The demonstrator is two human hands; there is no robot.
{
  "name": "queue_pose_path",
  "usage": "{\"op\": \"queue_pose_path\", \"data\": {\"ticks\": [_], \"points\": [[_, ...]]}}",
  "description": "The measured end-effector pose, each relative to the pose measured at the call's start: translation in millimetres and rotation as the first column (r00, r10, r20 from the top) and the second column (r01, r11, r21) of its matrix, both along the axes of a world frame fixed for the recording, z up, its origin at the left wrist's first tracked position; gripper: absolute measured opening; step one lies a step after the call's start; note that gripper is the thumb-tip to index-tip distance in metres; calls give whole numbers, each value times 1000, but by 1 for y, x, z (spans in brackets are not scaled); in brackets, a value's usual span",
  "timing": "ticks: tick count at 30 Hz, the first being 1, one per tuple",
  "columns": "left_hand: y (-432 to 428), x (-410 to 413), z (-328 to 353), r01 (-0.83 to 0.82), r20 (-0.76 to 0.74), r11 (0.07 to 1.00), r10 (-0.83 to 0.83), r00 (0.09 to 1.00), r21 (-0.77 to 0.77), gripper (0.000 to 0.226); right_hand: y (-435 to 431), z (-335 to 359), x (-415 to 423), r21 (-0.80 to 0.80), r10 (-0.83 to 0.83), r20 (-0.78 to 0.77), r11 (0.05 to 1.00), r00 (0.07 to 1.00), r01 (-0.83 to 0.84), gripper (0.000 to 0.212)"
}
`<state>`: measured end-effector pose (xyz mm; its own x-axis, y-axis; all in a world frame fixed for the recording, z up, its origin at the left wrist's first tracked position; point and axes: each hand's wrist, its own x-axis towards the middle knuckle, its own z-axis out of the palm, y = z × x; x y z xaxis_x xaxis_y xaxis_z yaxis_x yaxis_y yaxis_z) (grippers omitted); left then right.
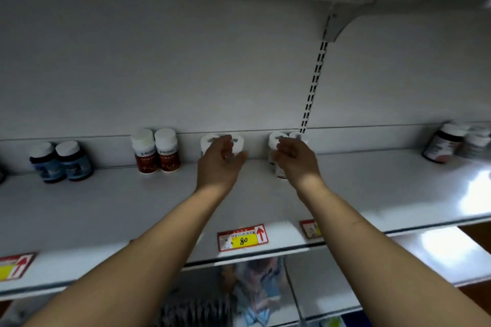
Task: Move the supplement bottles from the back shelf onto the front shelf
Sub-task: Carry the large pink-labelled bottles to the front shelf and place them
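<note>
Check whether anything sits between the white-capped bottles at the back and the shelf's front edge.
Nothing visible does: only your own forearms cross the shelf between the white-capped bottles and the price tag.

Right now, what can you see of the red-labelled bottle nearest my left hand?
The red-labelled bottle stands upright at the back of the shelf, close against a matching bottle on its left. It has a white cap, a white band with dark print, and a dark red label below; it looks plastic. The left hand is to its right, apart from it.
</note>
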<state>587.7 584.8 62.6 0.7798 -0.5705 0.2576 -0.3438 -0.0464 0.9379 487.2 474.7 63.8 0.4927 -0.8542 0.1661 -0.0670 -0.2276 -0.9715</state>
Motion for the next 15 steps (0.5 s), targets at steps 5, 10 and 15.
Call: {"op": "queue_pose_path", "data": {"ticks": [5,10,15], "points": [[-35,-78,13,68,-24,995,-70,997,-67,48,-19,7,-81,19,-18,97,1000,995,16,37],[-101,-203,23,199,-16,972,-203,979,-122,46,-65,13,-217,23,-77,118,997,990,75,36],[-182,-348,25,380,-50,918,-387,921,-110,44,-126,19,-378,9,-219,99,976,971,219,37]]}}
